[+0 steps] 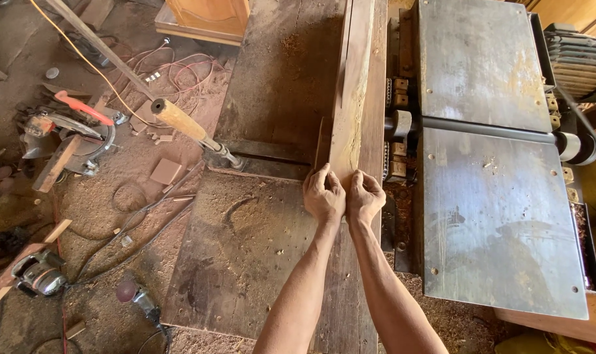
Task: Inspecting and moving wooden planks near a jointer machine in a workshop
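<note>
A long narrow wooden plank (351, 98) stands on its edge on a dusty jointer table (245, 242), leaning against the upright fence (375, 85) on the right. My left hand (323, 195) grips the near end of the plank from the left. My right hand (364, 195) is closed on the same end, right beside the left one. Both forearms reach in from the bottom of the view. The plank runs away from me across the cutter gap (271, 157).
A wooden-handled lever (186, 126) sticks out left of the cutter gap. A steel planer bed (494, 216) with a black roller (488, 128) fills the right. On the sawdust floor at left lie a circular saw (68, 134), a router (39, 275), cables and wood offcuts.
</note>
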